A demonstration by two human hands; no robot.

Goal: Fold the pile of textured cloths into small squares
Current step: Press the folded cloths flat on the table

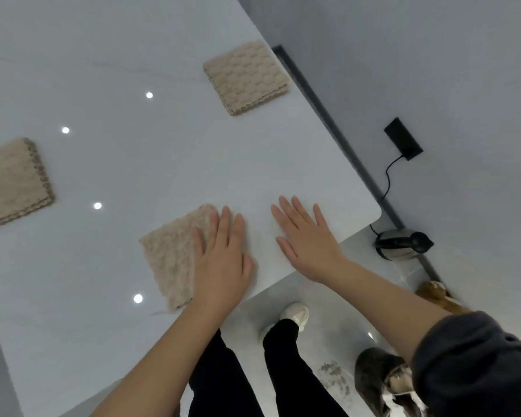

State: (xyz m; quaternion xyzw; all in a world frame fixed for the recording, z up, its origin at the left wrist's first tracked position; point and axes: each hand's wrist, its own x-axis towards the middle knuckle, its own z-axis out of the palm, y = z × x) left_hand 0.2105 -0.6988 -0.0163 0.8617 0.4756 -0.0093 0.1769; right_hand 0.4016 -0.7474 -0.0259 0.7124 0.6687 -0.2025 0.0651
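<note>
A folded beige textured cloth (169, 254) lies near the front edge of the white table (133, 85). My left hand (223, 260) presses flat on the cloth's right side, fingers together. My right hand (309, 239) rests flat and open on the bare table just to the right of it, holding nothing. A stack of folded beige squares (245, 76) sits near the far right edge. Another stack of beige cloths (12, 183) lies at the left edge of the view, partly cut off.
The table's rounded corner (373, 212) is right of my right hand. Below on the floor stand a metal kettle (403, 243) with a cord, a black adapter (403, 138), slippers (382, 380), and my legs and a white shoe (295, 316).
</note>
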